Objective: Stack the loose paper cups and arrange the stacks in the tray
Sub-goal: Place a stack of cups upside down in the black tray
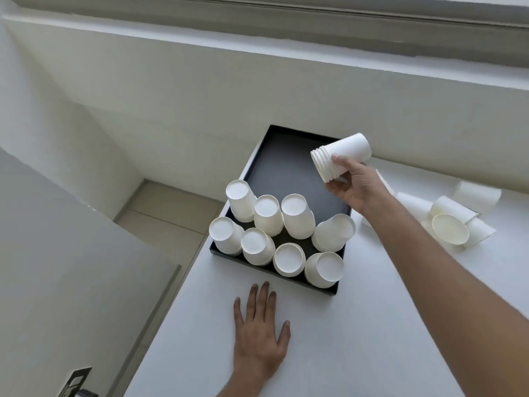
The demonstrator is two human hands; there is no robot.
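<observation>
A black tray (289,156) lies on the white counter with several upside-down stacks of white paper cups (296,216) filling its near half. My right hand (353,186) holds a stack of white cups (342,154) tilted on its side in the air above the tray's right edge, rims pointing left. Loose cups (455,222) lie tumbled on the counter to the right of my arm. Near the counter's front, my left hand (259,336) rests flat on the surface with fingers spread, just in front of the tray.
The white counter (357,339) ends at a left edge that drops to a tiled floor (169,207). A white wall rises right behind the tray. The tray's far half shows bare black bottom.
</observation>
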